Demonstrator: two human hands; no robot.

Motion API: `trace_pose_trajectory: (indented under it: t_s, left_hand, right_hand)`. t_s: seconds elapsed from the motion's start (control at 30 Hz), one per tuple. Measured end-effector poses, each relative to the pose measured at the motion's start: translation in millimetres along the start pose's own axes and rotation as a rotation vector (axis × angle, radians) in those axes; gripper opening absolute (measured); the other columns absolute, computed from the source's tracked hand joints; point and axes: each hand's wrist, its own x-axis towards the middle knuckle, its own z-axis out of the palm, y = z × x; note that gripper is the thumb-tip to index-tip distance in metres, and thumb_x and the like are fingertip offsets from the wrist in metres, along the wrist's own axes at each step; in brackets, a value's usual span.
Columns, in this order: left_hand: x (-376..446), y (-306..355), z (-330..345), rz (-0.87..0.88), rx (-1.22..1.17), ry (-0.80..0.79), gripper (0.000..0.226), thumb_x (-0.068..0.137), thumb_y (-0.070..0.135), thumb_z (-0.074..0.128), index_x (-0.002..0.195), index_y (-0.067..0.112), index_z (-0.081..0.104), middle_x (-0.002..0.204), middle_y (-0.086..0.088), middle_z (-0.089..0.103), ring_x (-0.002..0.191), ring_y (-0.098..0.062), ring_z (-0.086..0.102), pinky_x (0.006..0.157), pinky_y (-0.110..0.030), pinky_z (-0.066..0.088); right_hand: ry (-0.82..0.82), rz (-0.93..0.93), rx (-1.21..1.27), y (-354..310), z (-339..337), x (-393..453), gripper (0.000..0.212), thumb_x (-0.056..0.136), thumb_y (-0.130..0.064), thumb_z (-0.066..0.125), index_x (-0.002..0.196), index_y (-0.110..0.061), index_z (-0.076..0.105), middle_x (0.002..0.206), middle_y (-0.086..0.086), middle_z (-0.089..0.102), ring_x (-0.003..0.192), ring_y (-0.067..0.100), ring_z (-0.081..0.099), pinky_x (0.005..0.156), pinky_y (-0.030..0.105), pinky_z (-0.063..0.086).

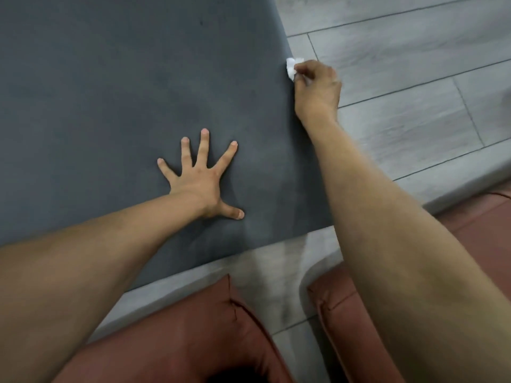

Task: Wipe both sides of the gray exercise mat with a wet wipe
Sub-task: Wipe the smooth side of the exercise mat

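We look down on a floor [401, 64] of pale gray wood-look planks with thin dark seams. The mat [96, 92] lies flat on it, a smooth, matte, dark gray sheet filling the upper left; its right edge runs straight past our right hand and meets the near edge at a square corner. Our left hand [200, 179] rests palm-down on the mat near that near edge, fingers spread wide. Our right hand [315, 85] sits at the mat's right edge, fingers curled, pinching a crumpled white wipe [291, 66] against that edge. Two rust-brown padded cushions [193, 327] with piped seams lie beside the near edge.
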Motion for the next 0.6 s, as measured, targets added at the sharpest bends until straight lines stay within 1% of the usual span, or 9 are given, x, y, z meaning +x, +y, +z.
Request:
trace_pose_trajectory:
  t_s: [0.1, 0.2, 0.27, 0.33, 0.4, 0.43, 0.5, 0.57, 0.6]
  left_hand:
    - [1.3, 0.4, 0.0, -0.001, -0.008, 0.018, 0.145, 0.049, 0.085, 0.078, 0.146, 0.061, -0.028, 0.158, 0.003, -0.045, 0.149, -0.037, -0.034, 0.111, -0.082, 0.000]
    - [-0.6, 0.9, -0.7, 0.010, -0.020, 0.019, 0.145, 0.049, 0.084, 0.079, 0.147, 0.060, -0.026, 0.158, 0.002, -0.045, 0.149, -0.037, -0.034, 0.110, -0.082, -0.001]
    - [-2.0, 0.3, -1.6, 0.011, -0.014, 0.007, 0.146, 0.049, 0.084, 0.079, 0.147, 0.060, -0.026, 0.158, 0.002, -0.045, 0.149, -0.038, -0.034, 0.110, -0.082, -0.001]
    - [-2.6, 0.7, -3.7, 0.018, -0.004, -0.011, 0.146, 0.049, 0.084, 0.079, 0.147, 0.060, -0.027, 0.158, 0.002, -0.046, 0.148, -0.038, -0.035, 0.111, -0.081, -0.001]
    - [-5.4, -0.3, -13.4, 0.036, 0.014, -0.081, 0.148, 0.052, 0.076, 0.085, 0.147, 0.059, -0.027, 0.157, 0.003, -0.047, 0.148, -0.037, -0.035, 0.112, -0.080, 0.000]
    - [-4.7, -4.2, -20.7, 0.054, 0.038, -0.126, 0.149, 0.055, 0.066, 0.089, 0.149, 0.057, -0.027, 0.157, 0.002, -0.046, 0.149, -0.037, -0.033, 0.115, -0.077, 0.002]
    - [-2.0, -21.1, -39.5, 0.105, 0.090, -0.192, 0.149, 0.062, 0.044, 0.095, 0.153, 0.052, -0.022, 0.162, 0.000, -0.040, 0.153, -0.037, -0.024, 0.121, -0.063, 0.009]
    - [0.8, -42.9, -54.1, 0.191, 0.140, -0.205, 0.144, 0.065, 0.032, 0.096, 0.157, 0.045, -0.013, 0.166, -0.003, -0.029, 0.156, -0.036, -0.013, 0.126, -0.046, 0.009]
    - [2.7, -51.4, -55.9, 0.225, 0.163, -0.191, 0.141, 0.066, 0.029, 0.095, 0.159, 0.042, -0.010, 0.168, -0.005, -0.025, 0.157, -0.035, -0.009, 0.127, -0.042, 0.008]
  right_hand:
    - [0.033, -0.115, -0.019, 15.5, -13.4, -44.4, 0.018, 0.089, -0.016, 0.056, 0.097, -0.016, 0.072, 0.098, 0.006, 0.068, 0.092, 0.026, 0.062, 0.078, 0.025, 0.043]
    - [-0.024, -0.166, -0.148, 37.2, -29.7, -137.6, 0.018, 0.088, -0.013, 0.058, 0.100, -0.017, 0.071, 0.097, 0.008, 0.062, 0.089, 0.029, 0.054, 0.076, 0.037, 0.046]
    - [-0.020, -0.109, -0.218, 43.5, -34.2, -195.5, 0.025, 0.084, -0.008, 0.060, 0.105, -0.019, 0.070, 0.094, 0.006, 0.060, 0.085, 0.027, 0.050, 0.076, 0.041, 0.047]
    - [-0.018, -0.004, -0.223, 33.3, -23.2, -230.0, 0.033, 0.078, -0.010, 0.062, 0.108, -0.021, 0.071, 0.093, 0.004, 0.061, 0.080, 0.027, 0.049, 0.073, 0.040, 0.044]
    - [-0.067, -0.061, -0.184, 0.9, -1.5, -251.9, 0.034, 0.075, -0.013, 0.065, 0.107, -0.022, 0.072, 0.094, 0.004, 0.064, 0.075, 0.028, 0.051, 0.068, 0.038, 0.041]
    - [-0.125, -0.144, -0.175, -19.1, 8.0, -263.2, 0.031, 0.076, -0.013, 0.066, 0.106, -0.020, 0.072, 0.093, 0.005, 0.064, 0.074, 0.028, 0.052, 0.066, 0.038, 0.041]
    - [-0.205, -0.320, -0.171, -46.8, 19.8, -278.2, 0.021, 0.081, -0.012, 0.065, 0.101, -0.014, 0.072, 0.087, 0.007, 0.062, 0.071, 0.029, 0.051, 0.064, 0.039, 0.038]
    - [-0.206, -0.433, -0.217, -38.5, 11.9, -267.4, 0.012, 0.086, -0.017, 0.064, 0.095, -0.014, 0.071, 0.082, 0.005, 0.060, 0.070, 0.029, 0.052, 0.063, 0.039, 0.034]
    - [-0.175, -0.436, -0.289, -22.9, 1.5, -255.4, 0.012, 0.087, -0.019, 0.063, 0.095, -0.015, 0.070, 0.083, 0.005, 0.060, 0.071, 0.030, 0.053, 0.064, 0.039, 0.034]
